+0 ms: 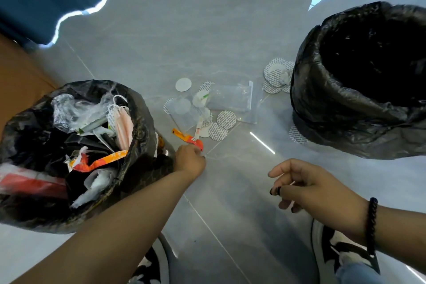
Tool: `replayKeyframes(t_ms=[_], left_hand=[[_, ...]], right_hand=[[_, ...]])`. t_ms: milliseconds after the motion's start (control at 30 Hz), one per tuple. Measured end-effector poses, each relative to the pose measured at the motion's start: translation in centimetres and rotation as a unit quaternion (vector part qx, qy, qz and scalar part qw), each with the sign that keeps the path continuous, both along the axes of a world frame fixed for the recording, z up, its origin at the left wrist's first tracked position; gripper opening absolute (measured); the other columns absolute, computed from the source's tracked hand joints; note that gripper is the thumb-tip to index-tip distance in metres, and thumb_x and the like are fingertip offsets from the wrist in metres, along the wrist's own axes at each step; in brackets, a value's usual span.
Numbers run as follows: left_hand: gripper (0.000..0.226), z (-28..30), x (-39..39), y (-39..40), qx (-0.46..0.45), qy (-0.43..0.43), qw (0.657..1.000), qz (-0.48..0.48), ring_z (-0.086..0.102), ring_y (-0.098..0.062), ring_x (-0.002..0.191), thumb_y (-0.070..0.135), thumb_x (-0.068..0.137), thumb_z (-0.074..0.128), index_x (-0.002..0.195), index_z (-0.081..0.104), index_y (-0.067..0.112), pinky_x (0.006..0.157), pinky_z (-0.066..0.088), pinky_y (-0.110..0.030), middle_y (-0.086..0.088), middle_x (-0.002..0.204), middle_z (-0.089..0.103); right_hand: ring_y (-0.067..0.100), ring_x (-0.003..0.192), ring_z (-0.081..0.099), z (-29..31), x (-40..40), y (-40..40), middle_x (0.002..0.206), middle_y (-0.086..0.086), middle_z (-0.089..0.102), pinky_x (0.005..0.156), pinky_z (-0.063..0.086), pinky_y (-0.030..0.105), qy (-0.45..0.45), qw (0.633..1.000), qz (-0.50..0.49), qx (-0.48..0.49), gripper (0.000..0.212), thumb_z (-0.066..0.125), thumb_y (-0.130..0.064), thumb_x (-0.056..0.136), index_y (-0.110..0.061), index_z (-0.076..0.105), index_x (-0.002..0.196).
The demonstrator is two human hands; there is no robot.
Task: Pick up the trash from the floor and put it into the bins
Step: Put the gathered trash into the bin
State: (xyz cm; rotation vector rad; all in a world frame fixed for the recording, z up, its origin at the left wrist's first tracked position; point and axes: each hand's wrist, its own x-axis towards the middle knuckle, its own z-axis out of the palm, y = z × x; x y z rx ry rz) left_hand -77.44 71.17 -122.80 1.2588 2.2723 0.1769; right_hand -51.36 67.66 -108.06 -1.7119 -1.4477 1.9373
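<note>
Unreadable print on orange wrapper [187,138]

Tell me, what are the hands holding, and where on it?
The left hand pinches the orange wrapper on the floor at its near red end. The right hand hangs loosely curled and seems to hold nothing.

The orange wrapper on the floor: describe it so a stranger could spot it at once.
Start at the full bin on the left, lined with a black bag. Just to its right, on the grey floor, lies a long, crumpled orange wrapper, its near end at the fingertips of the left hand. The litter beside it is clear bags and white discs; it alone is bright orange.
</note>
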Motion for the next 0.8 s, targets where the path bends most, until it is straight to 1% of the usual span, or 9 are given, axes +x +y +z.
replayKeyframes(t_ms=[100,167,333,433,500,567,633,667,800], left_hand=[[0.023,0.2,0.1,0.7,0.017,0.005,1.0,0.018,0.056,-0.033,0.1,0.011,0.086,0.055,0.109,0.056,0.011,0.083,0.044,-0.031,-0.012,0.118,0.047],[0.032,0.2,-0.2,1.4,-0.029,0.049,0.996,-0.063,0.055,-0.037,0.098,0.01,0.088,0.052,0.119,0.048,0.015,0.083,0.046,-0.037,-0.013,0.122,0.037],[0.021,0.8,-0.8,2.4,-0.109,0.171,0.95,-0.238,0.057,-0.034,0.097,0.005,0.093,0.041,0.108,0.055,0.01,0.079,0.049,-0.041,-0.013,0.114,0.051],[0.019,0.5,-0.3,1.2,-0.071,0.189,0.94,-0.276,0.056,-0.029,0.1,0.009,0.094,0.047,0.106,0.062,0.013,0.073,0.045,-0.036,-0.009,0.115,0.051],[0.015,0.6,0.6,0.3,-0.002,0.082,0.976,-0.204,0.058,-0.023,0.097,0.012,0.089,0.057,0.094,0.069,0.019,0.073,0.045,-0.029,-0.002,0.105,0.058],[0.013,1.6,1.9,0.0,0.026,-0.212,0.976,-0.035,0.066,-0.022,0.092,0.006,0.085,0.066,0.085,0.071,0.018,0.075,0.053,-0.027,-0.001,0.091,0.069],[0.012,3.7,3.6,0.0,-0.05,-0.516,0.849,0.1,0.071,-0.023,0.088,-0.001,0.087,0.062,0.089,0.069,0.009,0.071,0.058,-0.027,-0.009,0.089,0.074],[0.013,4.5,4.3,0.1,-0.078,-0.59,0.794,0.121,0.073,-0.021,0.085,-0.003,0.089,0.058,0.092,0.067,0.006,0.069,0.059,-0.027,-0.011,0.089,0.074],[0.016,6.2,7.5,0.3,-0.113,-0.678,0.716,0.12,0.072,-0.015,0.065,-0.005,0.091,0.049,0.09,0.061,0.004,0.057,0.058,-0.023,-0.01,0.072,0.073]], right_hand=[[0.011,0.059,0.065,-0.1,-0.2,0.1,0.086,0.007,0.07,0.056,0.05,0.024,-0.003,1.0,0.001,0.001,0.025,0.053,0.005,0.085,-0.015,0.061,0.098],[0.011,0.06,0.066,-0.3,-0.6,0.0,0.086,0.007,0.07,0.055,0.05,0.024,0.002,1.0,0.008,-0.002,0.025,0.053,0.004,0.085,-0.015,0.061,0.098],[0.011,0.061,0.066,-0.8,-1.3,-0.4,0.084,0.004,0.069,0.055,0.05,0.024,0.01,0.999,0.03,-0.005,0.023,0.056,0.001,0.084,-0.017,0.06,0.097],[0.01,0.061,0.066,-1.2,-1.1,-0.5,0.086,0.005,0.069,0.056,0.049,0.024,0.016,0.999,0.036,-0.007,0.023,0.056,0.0,0.085,-0.019,0.06,0.097],[0.011,0.062,0.066,-1.4,-0.6,-0.4,0.089,0.005,0.068,0.057,0.05,0.023,0.012,0.999,0.036,0.0,0.023,0.058,-0.001,0.084,-0.02,0.059,0.097],[0.015,0.068,0.066,-1.4,0.0,-0.1,0.094,0.001,0.066,0.059,0.052,0.024,-0.009,0.999,0.023,0.021,0.024,0.06,-0.003,0.084,-0.022,0.058,0.099],[0.021,0.077,0.064,-1.7,0.6,0.4,0.106,-0.003,0.058,0.067,0.053,0.027,-0.054,0.996,0.018,0.071,0.029,0.065,-0.009,0.082,-0.024,0.056,0.105],[0.021,0.081,0.063,-1.8,0.8,0.8,0.113,-0.004,0.053,0.071,0.052,0.027,-0.081,0.991,0.029,0.098,0.036,0.068,-0.013,0.081,-0.026,0.053,0.112],[0.02,0.09,0.062,-2.6,1.3,1.8,0.128,-0.003,0.043,0.081,0.053,0.03,-0.113,0.986,0.053,0.114,0.072,0.077,-0.024,0.075,-0.028,0.038,0.136]])
